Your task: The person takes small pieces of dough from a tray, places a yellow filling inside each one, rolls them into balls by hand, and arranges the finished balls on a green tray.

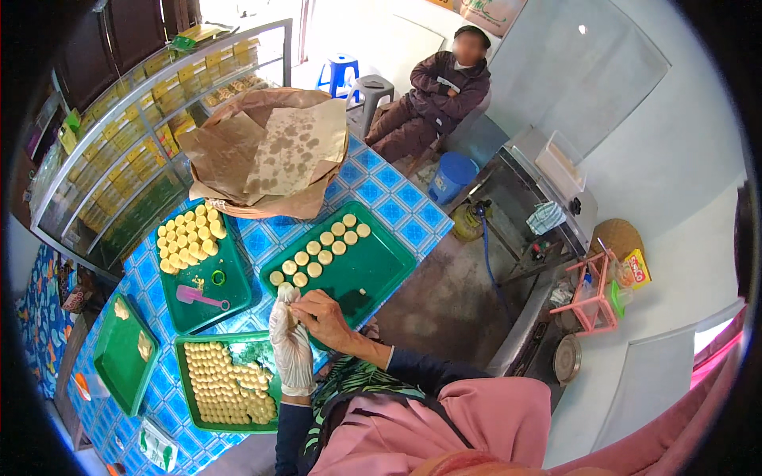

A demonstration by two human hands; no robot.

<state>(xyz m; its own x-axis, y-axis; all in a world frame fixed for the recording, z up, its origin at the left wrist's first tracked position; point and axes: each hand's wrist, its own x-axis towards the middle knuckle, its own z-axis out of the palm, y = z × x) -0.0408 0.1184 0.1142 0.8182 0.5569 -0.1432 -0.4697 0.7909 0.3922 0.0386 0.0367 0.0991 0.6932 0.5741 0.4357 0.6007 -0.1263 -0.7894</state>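
My left hand, in a white glove, is closed over the near-left corner of a green tray. My bare right hand meets its fingertips in a pinch. Something small and pale seems to be between them, too small to name. Rows of flat, round pale-yellow dough pieces lie in this tray, along with a small crumb. Just left of my gloved wrist, another green tray holds many small dough balls beside crumpled clear plastic.
A third tray carries yellow rounds, a purple-pink scoop and a green ring. Dough scraps lie in a far-left tray. A paper-lined basket, glass case and seated person are beyond; a metal oven stands right.
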